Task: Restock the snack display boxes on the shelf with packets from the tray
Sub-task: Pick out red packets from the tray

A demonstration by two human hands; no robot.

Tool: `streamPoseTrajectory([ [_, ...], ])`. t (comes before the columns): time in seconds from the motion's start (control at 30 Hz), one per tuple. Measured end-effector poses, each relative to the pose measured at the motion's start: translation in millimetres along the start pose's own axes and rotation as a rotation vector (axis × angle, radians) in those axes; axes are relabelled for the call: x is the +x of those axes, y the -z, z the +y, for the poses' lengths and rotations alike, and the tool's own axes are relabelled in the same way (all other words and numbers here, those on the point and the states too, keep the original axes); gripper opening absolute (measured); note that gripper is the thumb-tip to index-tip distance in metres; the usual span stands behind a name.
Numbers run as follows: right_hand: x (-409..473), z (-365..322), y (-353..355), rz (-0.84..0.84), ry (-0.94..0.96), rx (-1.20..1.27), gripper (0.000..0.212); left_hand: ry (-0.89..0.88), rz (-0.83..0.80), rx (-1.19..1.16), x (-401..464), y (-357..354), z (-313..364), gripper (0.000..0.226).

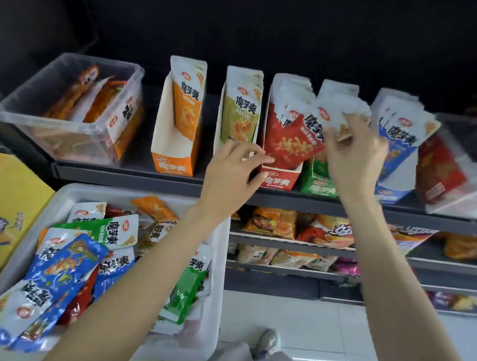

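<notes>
The red packet (292, 144) leans out the front of the red display box (279, 178) on the shelf (153, 179). Your left hand (232, 171) pinches its lower corner, while your right hand (356, 154) grips packet tops above the green display box (319, 185). The tray (213, 304) of mixed packets sits lower left.

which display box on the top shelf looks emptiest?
The orange display box, leftmost of the cardboard boxes: a single orange packet stands in it, bare white wall showing. The red box and blue box are packed.
</notes>
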State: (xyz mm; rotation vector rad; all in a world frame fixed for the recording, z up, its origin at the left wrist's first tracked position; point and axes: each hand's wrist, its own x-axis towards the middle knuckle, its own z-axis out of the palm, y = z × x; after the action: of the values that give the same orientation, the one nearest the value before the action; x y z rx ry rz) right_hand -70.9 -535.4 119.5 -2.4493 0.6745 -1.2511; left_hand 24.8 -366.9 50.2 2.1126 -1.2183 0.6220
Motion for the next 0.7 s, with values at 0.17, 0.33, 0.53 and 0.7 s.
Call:
streamPoseTrajectory([
  [0.17, 10, -3, -24, -0.200, 0.035, -0.150, 0.027, 0.044, -0.076, 0.029, 4, -11, -1, 0.015],
  [0.33, 7, 2, -33, -0.180, -0.082, -0.142, 0.035, 0.057, -0.118, 0.014, 5, -8, -1, 0.016],
  [0.53, -11, 9, -39, -0.115, -0.158, 0.090, 0.031, 0.068, -0.185, 0.004, 2, -4, 0, 0.023],
  [0.7, -14, 9, -47, -0.100, -0.169, 0.100, 0.035, 0.061, -0.249, -0.005, 0, -1, -1, 0.028],
])
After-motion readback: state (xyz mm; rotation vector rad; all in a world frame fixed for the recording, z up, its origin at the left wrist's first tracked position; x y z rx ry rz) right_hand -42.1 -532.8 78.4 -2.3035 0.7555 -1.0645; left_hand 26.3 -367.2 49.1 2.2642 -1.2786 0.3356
